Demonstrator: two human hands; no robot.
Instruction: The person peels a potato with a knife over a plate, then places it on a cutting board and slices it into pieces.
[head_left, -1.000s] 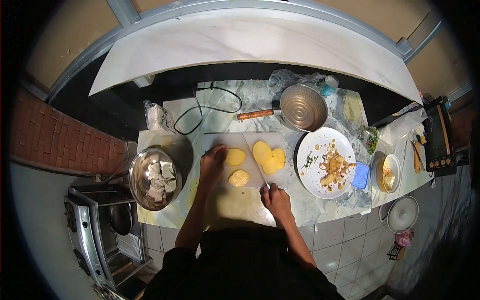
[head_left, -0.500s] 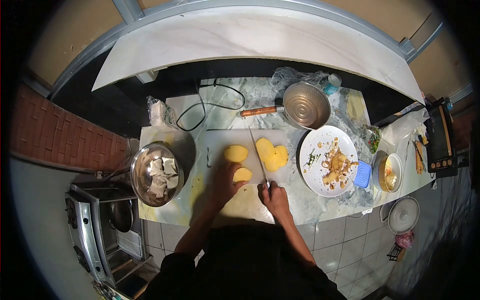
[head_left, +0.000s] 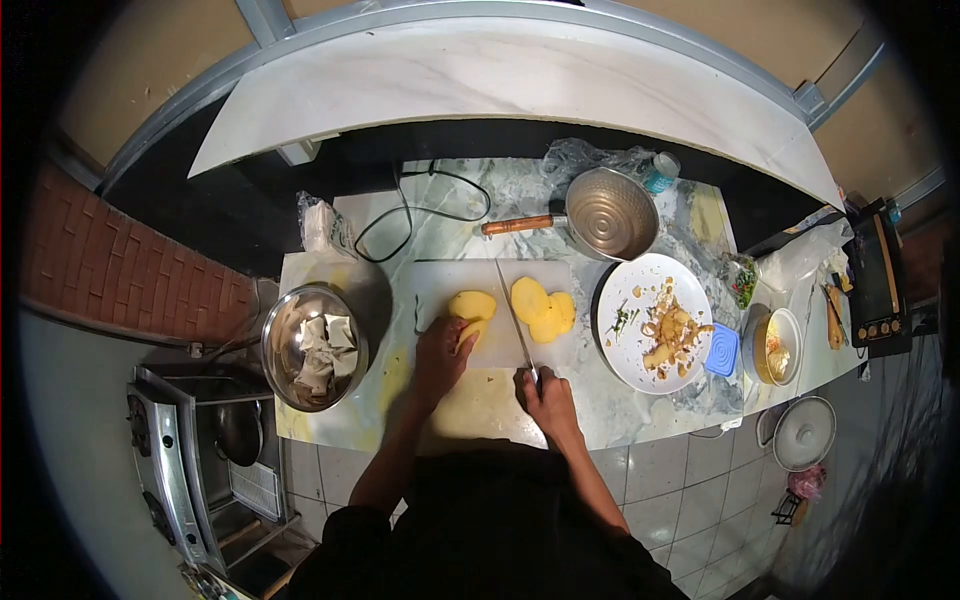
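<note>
On the white cutting board [head_left: 440, 280] lie peeled yellow potato pieces. My left hand [head_left: 440, 355] is closed on one potato piece [head_left: 473, 332], held tilted at the left side of the board. Just beyond it, close against the fingers, sits another potato piece [head_left: 472, 304]. My right hand [head_left: 550, 402] grips a kitchen knife [head_left: 518, 325] by its handle, at the board's near edge. The blade points away from me and lies over the board between the left pieces and a group of potato pieces [head_left: 545, 312] on the right.
A white plate [head_left: 620, 355] with potato peelings stands right of the board, a blue lid [head_left: 722, 350] beside it. Behind are a saucepan [head_left: 612, 213] with a wooden handle and a black cable [head_left: 408, 215]. A steel bowl [head_left: 275, 345] with pale pieces stands left, a white bowl [head_left: 797, 340] far right.
My left hand has closed on the nearer potato piece, which lay flat before and is now lifted on edge and moved slightly left. My right hand and the knife have hardly moved.
</note>
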